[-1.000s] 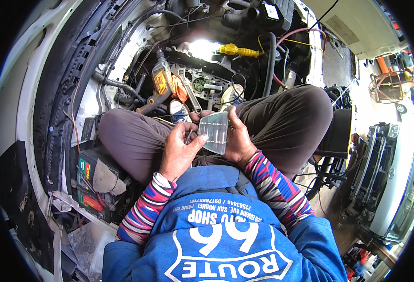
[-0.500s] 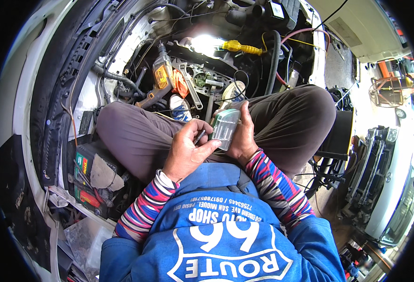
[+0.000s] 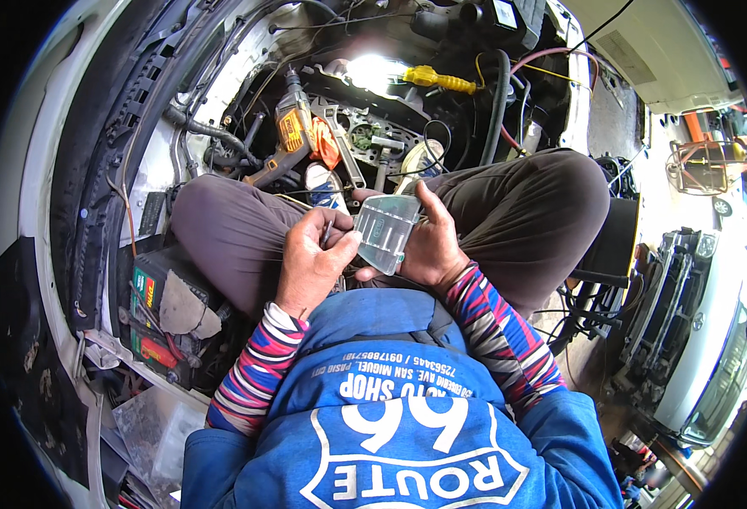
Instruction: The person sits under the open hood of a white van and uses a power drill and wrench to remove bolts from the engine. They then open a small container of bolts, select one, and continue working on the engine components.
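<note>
A small clear plastic case point(image 3: 384, 231) with a greenish tint and several narrow slots rests in my right hand point(image 3: 438, 248). The thumb lies along its right edge, and the other fingers are partly hidden beneath it. Pinched between the fingers of my left hand point(image 3: 309, 261) is a thin dark rod point(image 3: 327, 234), possibly a drill bit; most of it is covered. My left thumb tip is at the case's left edge. Both hands are above my lap, between my bent knees.
Beyond my shoes lie a yellow-and-grey power drill point(image 3: 291, 131), an orange cloth point(image 3: 325, 146) and an adjustable wrench point(image 3: 345, 151). A lit yellow work lamp point(image 3: 437, 80) shines over engine parts. A battery point(image 3: 165, 310) stands by my left knee, and a detached car front point(image 3: 713, 331) is at right.
The case has tilted, so its broad face now shows more fully, and it has shifted slightly left. My left hand has moved a little left with the dark rod.
</note>
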Available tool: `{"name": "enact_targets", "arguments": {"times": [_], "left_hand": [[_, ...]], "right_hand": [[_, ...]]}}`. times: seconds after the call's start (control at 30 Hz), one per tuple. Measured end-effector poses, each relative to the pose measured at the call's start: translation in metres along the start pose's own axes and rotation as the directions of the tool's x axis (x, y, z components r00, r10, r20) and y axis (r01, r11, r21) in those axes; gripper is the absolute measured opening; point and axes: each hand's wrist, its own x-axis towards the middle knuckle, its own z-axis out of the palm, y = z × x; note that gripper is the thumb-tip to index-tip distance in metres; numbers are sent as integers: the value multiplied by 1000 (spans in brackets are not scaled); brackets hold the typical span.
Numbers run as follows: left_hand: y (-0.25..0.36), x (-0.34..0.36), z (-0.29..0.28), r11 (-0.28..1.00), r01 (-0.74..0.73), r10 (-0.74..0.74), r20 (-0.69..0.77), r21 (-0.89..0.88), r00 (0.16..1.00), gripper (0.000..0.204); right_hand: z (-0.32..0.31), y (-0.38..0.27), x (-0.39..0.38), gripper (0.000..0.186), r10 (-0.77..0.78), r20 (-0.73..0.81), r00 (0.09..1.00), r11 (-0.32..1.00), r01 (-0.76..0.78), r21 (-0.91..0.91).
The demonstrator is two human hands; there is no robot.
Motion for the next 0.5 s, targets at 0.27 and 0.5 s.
{"name": "enact_targets", "arguments": {"times": [0.27,0.5], "left_hand": [[-3,-1,3,999,22,-22,1,-38,1000,14],[7,-1,3,999,-26,24,39,48,999,12]], "right_hand": [[-11,2,1,108,16,-70,997,992,-24,-126],[-15,3,1,106,110,-135,985,962,-140,-233]]}}
